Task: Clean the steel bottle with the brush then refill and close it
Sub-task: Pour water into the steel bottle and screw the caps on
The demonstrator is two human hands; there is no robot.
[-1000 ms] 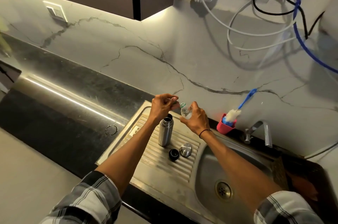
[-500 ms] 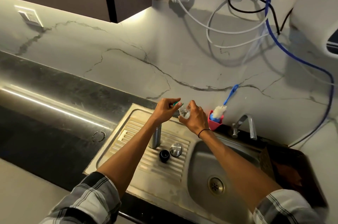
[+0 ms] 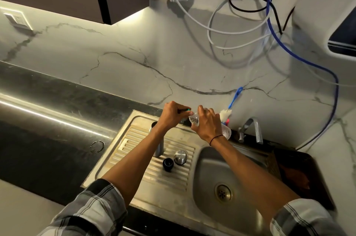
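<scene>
Looking past the drainboard (image 3: 169, 181), we see a black stopper (image 3: 168, 164) beside a steel cap (image 3: 180, 157), then the upright steel bottle (image 3: 159, 146). Beyond, our left hand (image 3: 172, 115) pinches a small green cap (image 3: 187, 109) and our right hand (image 3: 208, 125) grips a clear plastic bottle (image 3: 194, 120). The brush (image 3: 230, 107) stands against the wall.

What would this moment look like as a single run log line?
left hand: pinches green cap | right hand: grips clear plastic bottle | steel bottle: open, upright on drainboard | brush: untouched
</scene>
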